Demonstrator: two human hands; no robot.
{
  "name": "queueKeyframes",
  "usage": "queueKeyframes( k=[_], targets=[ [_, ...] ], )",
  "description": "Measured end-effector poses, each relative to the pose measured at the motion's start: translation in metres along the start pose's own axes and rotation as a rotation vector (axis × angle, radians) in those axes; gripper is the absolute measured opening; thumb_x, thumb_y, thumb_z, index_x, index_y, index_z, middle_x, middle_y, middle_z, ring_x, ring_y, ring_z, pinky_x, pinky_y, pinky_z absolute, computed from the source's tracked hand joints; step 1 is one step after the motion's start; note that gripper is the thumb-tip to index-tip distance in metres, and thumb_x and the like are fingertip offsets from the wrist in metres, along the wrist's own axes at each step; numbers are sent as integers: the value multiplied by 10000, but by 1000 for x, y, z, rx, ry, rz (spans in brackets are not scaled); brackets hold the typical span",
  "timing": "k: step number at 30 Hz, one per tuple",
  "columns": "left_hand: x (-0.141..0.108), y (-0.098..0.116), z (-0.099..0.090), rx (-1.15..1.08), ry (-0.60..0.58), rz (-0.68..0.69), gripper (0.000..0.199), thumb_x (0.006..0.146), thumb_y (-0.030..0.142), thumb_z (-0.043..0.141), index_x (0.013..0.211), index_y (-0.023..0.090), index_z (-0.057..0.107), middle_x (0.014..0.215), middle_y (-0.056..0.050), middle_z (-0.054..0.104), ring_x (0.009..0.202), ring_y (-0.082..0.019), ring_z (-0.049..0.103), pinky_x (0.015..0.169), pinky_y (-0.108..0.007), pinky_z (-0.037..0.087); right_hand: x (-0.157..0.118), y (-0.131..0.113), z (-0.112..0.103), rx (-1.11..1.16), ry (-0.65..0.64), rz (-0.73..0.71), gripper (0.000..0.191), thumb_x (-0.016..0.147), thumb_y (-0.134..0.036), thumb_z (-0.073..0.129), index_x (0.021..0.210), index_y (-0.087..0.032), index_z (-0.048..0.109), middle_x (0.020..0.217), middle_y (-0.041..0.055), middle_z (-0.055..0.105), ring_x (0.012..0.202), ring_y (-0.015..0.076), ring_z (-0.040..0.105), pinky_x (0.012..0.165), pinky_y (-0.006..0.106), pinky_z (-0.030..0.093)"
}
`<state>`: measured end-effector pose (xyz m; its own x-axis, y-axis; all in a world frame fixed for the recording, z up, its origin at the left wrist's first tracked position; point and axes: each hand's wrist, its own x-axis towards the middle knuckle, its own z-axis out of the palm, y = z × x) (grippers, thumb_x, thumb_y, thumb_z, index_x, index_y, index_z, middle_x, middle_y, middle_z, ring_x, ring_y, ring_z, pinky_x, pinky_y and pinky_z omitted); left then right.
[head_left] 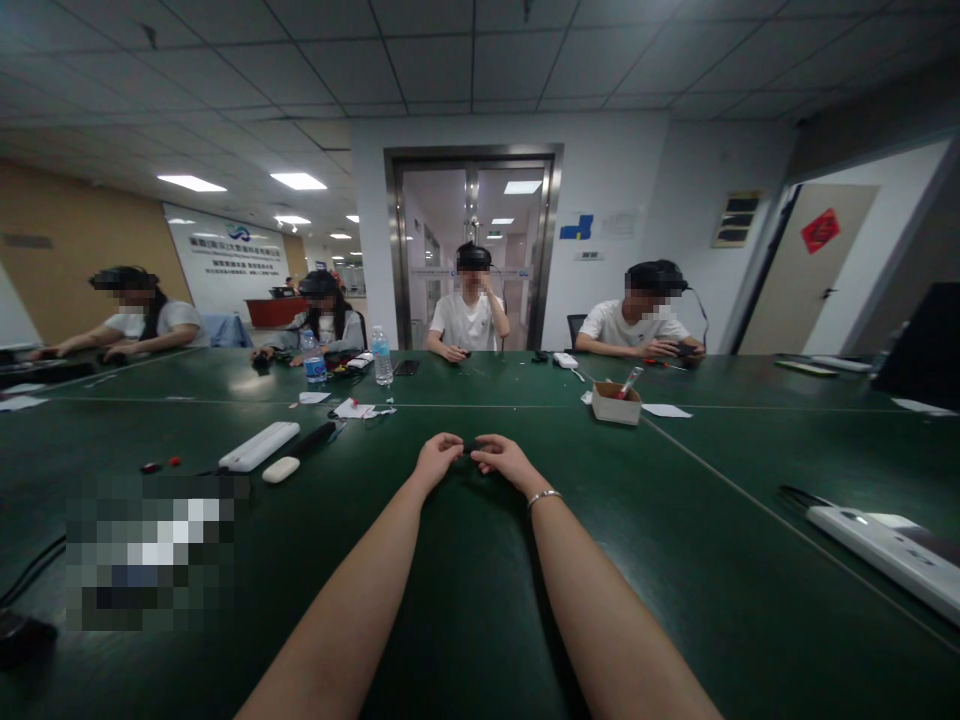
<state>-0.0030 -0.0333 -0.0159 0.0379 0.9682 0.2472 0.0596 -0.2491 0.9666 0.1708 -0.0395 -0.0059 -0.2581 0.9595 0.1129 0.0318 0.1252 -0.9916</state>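
Left hand (pixel 439 460): thumb and fingers pinching the near end of a small black object (pixel 469 449)
Right hand (pixel 506 462): pinching its other end (a silver bangle (pixel 543 495) rings the wrist)
Small black object: between both hands, over the green table (pixel 480 590); contact with the surface cannot be told
Table, left: white power strip (pixel 260 446) near a white rounded case (pixel 281 470)
Table, ahead right: open cardboard box (pixel 616 410)

Broad green tabletop (pixel 472 590): smooth, glossy, I see
Thin silver bracelet (pixel 544 493): polished metal
Clear cylindrical bottle (pixel 382 362): shiny plastic
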Motion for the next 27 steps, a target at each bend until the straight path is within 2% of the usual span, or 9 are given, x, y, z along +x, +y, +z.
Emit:
queueKeyframes(
  k=[3, 8, 13, 16, 21, 27],
  targets=[
    [1, -2, 0, -13, -1, -5, 165, 654, 205, 657, 799, 137, 620, 685, -31, 629, 665, -128, 597, 637, -241, 456, 0, 1, -1, -1, -23, -49, 486, 620, -142, 738, 1073, -146, 562, 728, -6, 629, 505, 65, 577, 514, 195, 500],
    [1, -3, -1, -9, -15, -22, 193, 644, 233, 682, 801, 137, 623, 699, -39, 639, 683, -137, 607, 664, -260, 465, 1, 3, -2, -28, -35, -32, 334, 674, -159, 702, 990, -124, 599, 654, -3, 627, 503, 70, 570, 529, 200, 498],
    [1, -2, -1, -3, -24, -27, 179, 662, 213, 664, 820, 137, 629, 742, -50, 653, 712, -144, 618, 688, -270, 476, 3, 3, -1, -59, -5, 12, 215, 730, -251, 669, 872, -95, 628, 652, 27, 636, 500, 68, 568, 523, 185, 488],
    [1, -1, 0, -24, -15, -30, 174, 658, 200, 667, 814, 133, 629, 728, -50, 655, 696, -142, 620, 684, -269, 483, 3, 3, -1, -46, -1, 16, 236, 732, -277, 667, 880, -98, 622, 642, 21, 630, 493, 70, 569, 517, 188, 491],
    [1, -1, 1, -38, 5, -49, 175, 645, 201, 678, 799, 133, 629, 715, -42, 652, 673, -131, 614, 676, -261, 485, 4, 7, -3, -22, -14, -31, 459, 636, -184, 744, 1053, -135, 557, 645, -9, 630, 488, 77, 575, 506, 197, 495],
    [4, -7, -1, -39, -20, -41, 179, 654, 209, 676, 810, 134, 631, 727, -48, 652, 682, -138, 620, 691, -279, 485, 6, 8, -2, -58, 7, -9, 308, 672, -191, 713, 944, -128, 582, 607, -17, 618, 471, 74, 570, 507, 194, 485]
  ],
)
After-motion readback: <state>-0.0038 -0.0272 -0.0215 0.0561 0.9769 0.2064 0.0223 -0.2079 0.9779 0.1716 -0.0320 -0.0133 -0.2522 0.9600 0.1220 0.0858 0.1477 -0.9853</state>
